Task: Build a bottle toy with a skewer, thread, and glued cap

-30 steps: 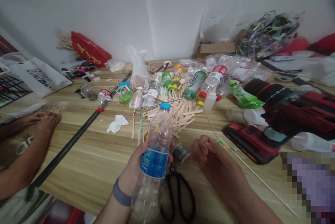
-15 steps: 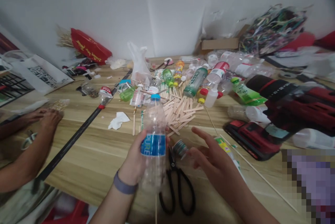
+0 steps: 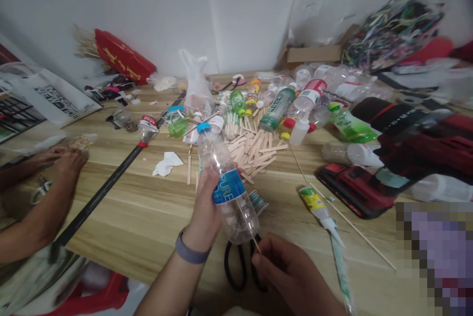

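Observation:
My left hand (image 3: 207, 200) is wrapped round a clear plastic bottle (image 3: 236, 217) with a blue cap and a blue "PURE" label. The bottle leans, its cap up and to the left. A thin wooden stick (image 3: 254, 239) runs inside it and comes out at the base. My right hand (image 3: 281, 262) pinches the stick's lower end between thumb and fingers. Beneath the bottle lie black-handled scissors (image 3: 236, 274), partly hidden. A small spool (image 3: 258, 201) sits just right of the bottle.
Wooden craft sticks (image 3: 254, 153) are heaped ahead, with several bottles (image 3: 279, 109) behind. A red and black power drill (image 3: 406, 153) stands at right, near a glue bottle (image 3: 314, 202) and a long thin stick (image 3: 354, 227). Another person's hands (image 3: 70, 158) work at left, beyond a black bar (image 3: 107, 193).
The bottle has tilted from upright, cap to the left and base to the right. My right hand has come down from open and taken hold of the stick below the base.

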Action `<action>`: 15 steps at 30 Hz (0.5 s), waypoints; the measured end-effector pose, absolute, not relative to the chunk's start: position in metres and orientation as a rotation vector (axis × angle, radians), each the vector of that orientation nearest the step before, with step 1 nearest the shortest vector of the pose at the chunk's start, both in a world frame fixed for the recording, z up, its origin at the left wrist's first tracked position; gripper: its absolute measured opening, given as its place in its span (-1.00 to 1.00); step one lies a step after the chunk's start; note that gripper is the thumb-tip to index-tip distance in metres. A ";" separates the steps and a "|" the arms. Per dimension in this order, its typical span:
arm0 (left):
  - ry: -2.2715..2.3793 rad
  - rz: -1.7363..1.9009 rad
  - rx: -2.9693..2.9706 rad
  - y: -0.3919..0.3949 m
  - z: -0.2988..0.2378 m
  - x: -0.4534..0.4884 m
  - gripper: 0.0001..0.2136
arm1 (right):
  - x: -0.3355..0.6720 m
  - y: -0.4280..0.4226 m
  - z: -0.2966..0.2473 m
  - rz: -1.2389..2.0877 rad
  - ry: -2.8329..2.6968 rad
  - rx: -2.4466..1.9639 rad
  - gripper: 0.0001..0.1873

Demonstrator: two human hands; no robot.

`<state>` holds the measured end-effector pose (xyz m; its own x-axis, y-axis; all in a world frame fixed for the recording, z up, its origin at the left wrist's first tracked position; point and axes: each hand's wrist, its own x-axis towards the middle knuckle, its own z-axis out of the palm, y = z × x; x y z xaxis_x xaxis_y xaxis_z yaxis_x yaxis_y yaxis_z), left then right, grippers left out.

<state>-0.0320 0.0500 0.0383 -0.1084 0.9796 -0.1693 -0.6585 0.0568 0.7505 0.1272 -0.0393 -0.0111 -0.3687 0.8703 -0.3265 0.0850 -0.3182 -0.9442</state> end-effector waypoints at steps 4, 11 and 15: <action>0.775 1.469 0.542 0.044 0.041 -0.033 -0.49 | 0.122 -0.044 -0.024 1.996 -1.159 -1.145 -0.44; 0.700 1.498 0.597 0.041 0.042 -0.036 -0.47 | 0.111 -0.048 -0.024 1.880 -1.084 -1.058 -0.42; 0.696 1.492 0.605 0.039 0.040 -0.037 -0.45 | 0.115 -0.045 -0.024 1.937 -0.993 -1.069 -0.42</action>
